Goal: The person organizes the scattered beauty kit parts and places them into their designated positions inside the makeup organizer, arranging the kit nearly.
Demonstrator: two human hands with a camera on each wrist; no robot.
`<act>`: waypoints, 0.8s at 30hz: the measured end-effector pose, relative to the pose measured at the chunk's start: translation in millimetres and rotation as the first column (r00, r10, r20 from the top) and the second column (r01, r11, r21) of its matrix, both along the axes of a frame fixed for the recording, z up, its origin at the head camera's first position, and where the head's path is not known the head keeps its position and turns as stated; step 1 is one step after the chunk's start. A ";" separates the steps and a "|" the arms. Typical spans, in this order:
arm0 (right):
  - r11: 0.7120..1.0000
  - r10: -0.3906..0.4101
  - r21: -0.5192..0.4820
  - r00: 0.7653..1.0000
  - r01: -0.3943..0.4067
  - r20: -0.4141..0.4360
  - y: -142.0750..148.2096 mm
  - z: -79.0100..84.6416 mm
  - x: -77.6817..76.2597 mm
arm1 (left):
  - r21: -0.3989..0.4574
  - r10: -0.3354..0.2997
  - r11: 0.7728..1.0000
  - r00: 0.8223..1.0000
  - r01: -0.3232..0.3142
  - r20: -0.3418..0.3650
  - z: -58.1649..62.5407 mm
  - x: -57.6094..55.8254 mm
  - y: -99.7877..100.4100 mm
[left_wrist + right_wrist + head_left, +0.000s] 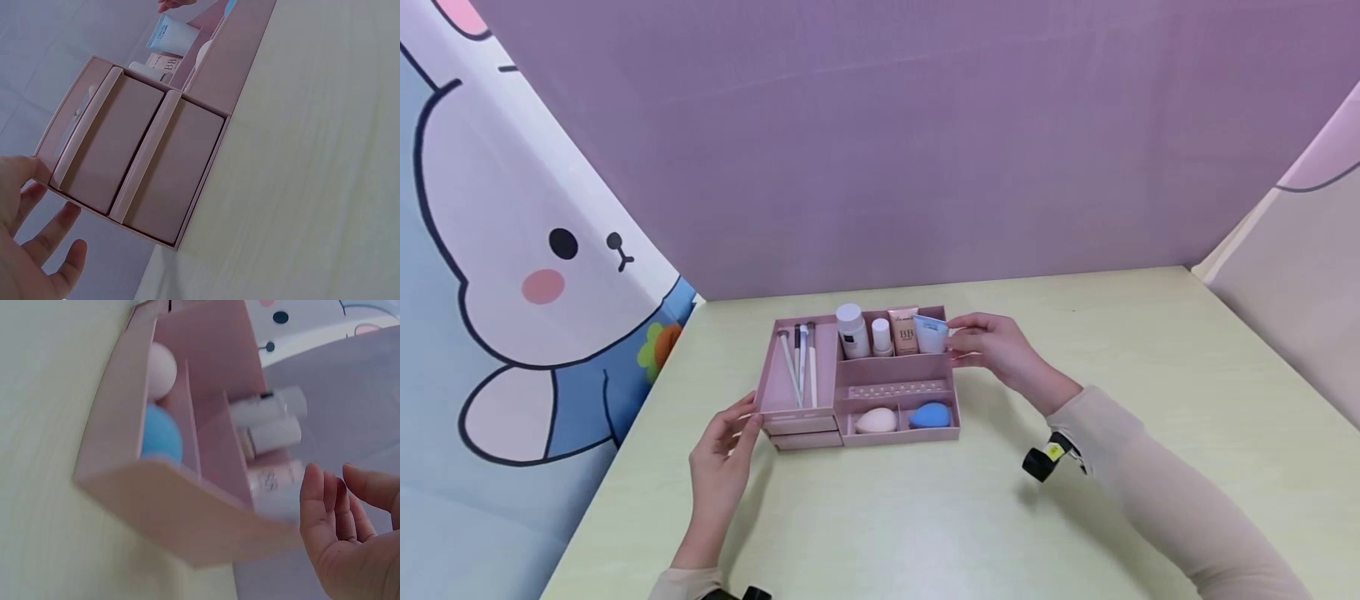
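Note:
A pink makeup organizer (895,367) stands on the table. My left hand (724,458) holds its front left corner, thumb at the front face and fingers along the left side. In the left wrist view the two drawers (115,147) are closed. My right hand (996,350) is at the organizer's right wall, fingers slightly bent and apart from the thumb, beside a tilted light blue tube (931,333). That tube stands in the back compartment with a BB cream tube (904,333), a small white-capped bottle (882,337) and a larger white bottle (852,332).
Several makeup brushes (801,367) lie in the left top tray. A pale makeup sponge (877,420) and a blue one (930,415) sit in the front compartments. A purple cloth wall (925,150) rises behind the table (887,517), with a cartoon-printed sheet (542,333) at left.

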State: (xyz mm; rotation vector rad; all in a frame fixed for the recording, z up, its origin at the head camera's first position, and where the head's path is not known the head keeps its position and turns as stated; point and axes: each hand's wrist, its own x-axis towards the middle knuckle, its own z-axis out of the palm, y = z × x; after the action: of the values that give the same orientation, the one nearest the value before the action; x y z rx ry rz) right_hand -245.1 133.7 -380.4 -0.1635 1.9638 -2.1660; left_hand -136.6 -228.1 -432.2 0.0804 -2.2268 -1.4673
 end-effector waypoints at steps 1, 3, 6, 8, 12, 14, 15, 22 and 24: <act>1.000 -0.006 0.001 1.000 0.006 0.007 3.7 -1.8 -0.8 | -0.001 0.000 1.000 1.000 0.000 -0.003 -0.2 -0.1 0.0; 1.000 -0.015 0.008 1.000 0.015 0.016 10.7 -5.2 -2.1 | -0.005 0.003 1.000 1.000 -0.003 -0.007 -0.4 -0.1 0.0; 0.999 -0.026 0.020 0.999 0.025 0.027 20.4 -10.3 -3.8 | -0.009 0.008 1.000 1.000 -0.008 -0.005 -0.5 0.1 -0.1; 0.999 -0.033 0.022 0.999 0.033 0.030 26.1 -13.6 -4.9 | -0.011 0.010 1.000 1.000 -0.010 0.002 -0.4 -0.1 -0.2; 0.998 -0.049 0.037 0.998 0.047 0.032 36.3 -20.6 -7.4 | -0.012 0.008 1.000 1.000 -0.008 0.014 -1.0 -1.1 -1.0; 0.997 -0.056 0.056 0.998 0.054 0.034 41.7 -24.5 -9.1 | -0.009 0.005 1.000 1.000 -0.005 0.015 -0.8 -1.1 -0.9; 0.995 -0.060 0.078 0.998 0.057 0.034 44.4 -26.4 -9.9 | -0.008 0.004 1.000 1.000 -0.004 0.013 -0.7 -0.9 -0.8; 0.973 -0.092 0.215 0.996 0.086 0.021 63.6 -41.6 -17.7 | 0.002 0.003 1.000 1.000 -0.003 -0.020 -0.8 -1.2 0.2; 0.960 -0.108 0.260 0.994 0.102 0.010 67.6 -45.6 -19.6 | 0.001 0.002 1.000 1.000 -0.002 -0.027 -1.3 -1.6 0.3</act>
State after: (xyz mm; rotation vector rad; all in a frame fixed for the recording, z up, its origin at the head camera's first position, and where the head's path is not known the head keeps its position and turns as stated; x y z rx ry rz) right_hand -264.7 201.3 -426.0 0.0091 2.2644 -1.9342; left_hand -138.2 -227.8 -433.5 0.0626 -2.2037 -1.4603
